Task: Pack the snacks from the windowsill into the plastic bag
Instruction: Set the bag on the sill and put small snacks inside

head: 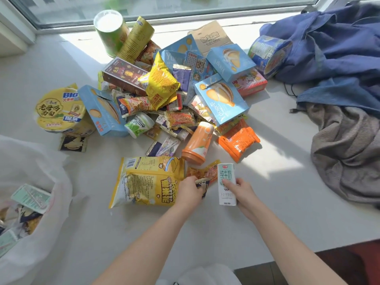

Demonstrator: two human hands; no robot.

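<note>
A heap of snacks covers the white windowsill [267, 192]. Nearest me lies a big yellow popcorn bag [144, 182]. My left hand [190, 192] pinches a small snack packet [202, 182] at that bag's right edge. My right hand [241, 190] grips a white-and-green milk carton [226, 182], held upright. The white plastic bag [59, 194] stands open at the lower left with several packets inside. Behind my hands lie an orange bottle [198, 140] and an orange packet [238, 140].
Blue biscuit boxes [222, 99], a yellow noodle bowl [59, 110] and a green canister [110, 31] sit in the pile. Blue clothing [339, 48] and a grey towel [349, 151] lie at the right. The window frame [164, 15] runs along the back.
</note>
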